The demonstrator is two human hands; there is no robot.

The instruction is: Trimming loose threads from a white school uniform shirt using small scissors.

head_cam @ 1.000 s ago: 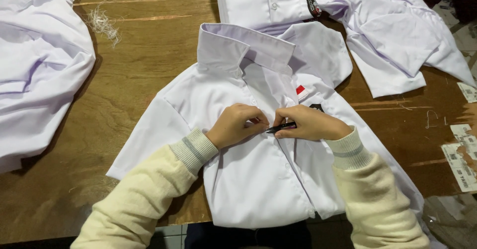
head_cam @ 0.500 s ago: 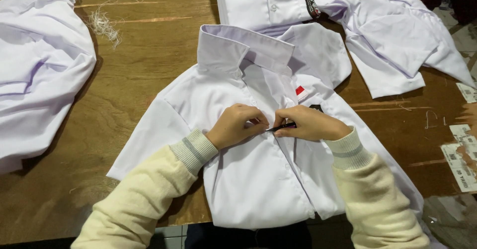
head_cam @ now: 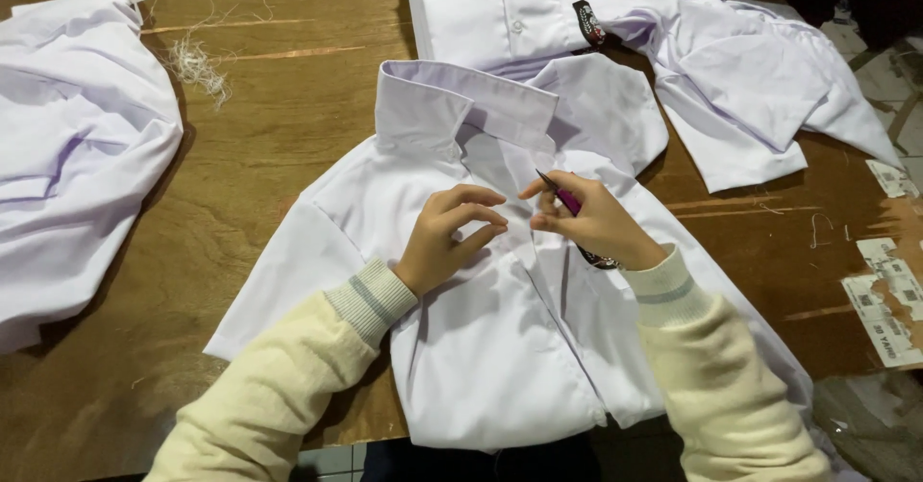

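Observation:
A white short-sleeved shirt (head_cam: 500, 347) lies front-up on the brown wooden table (head_cam: 279, 126), collar away from me. My left hand (head_cam: 447, 237) rests on the shirt's chest beside the button placket, fingers curled and pinching the fabric. My right hand (head_cam: 586, 222) is just right of it, holding a small purple-handled tool (head_cam: 562, 196) whose dark tip points up toward the collar. Both arms wear cream knit sleeves.
Another white shirt (head_cam: 67, 155) is heaped at the left. A folded white shirt (head_cam: 500, 11) and a spread one (head_cam: 750, 78) lie at the back right. A tuft of loose threads (head_cam: 197, 64) sits back left. Paper tags (head_cam: 889, 299) lie at the right edge.
My hands have moved up the placket toward the collar and come slightly apart. The tool, which lay level between them, is now raised with its tip pointing up.

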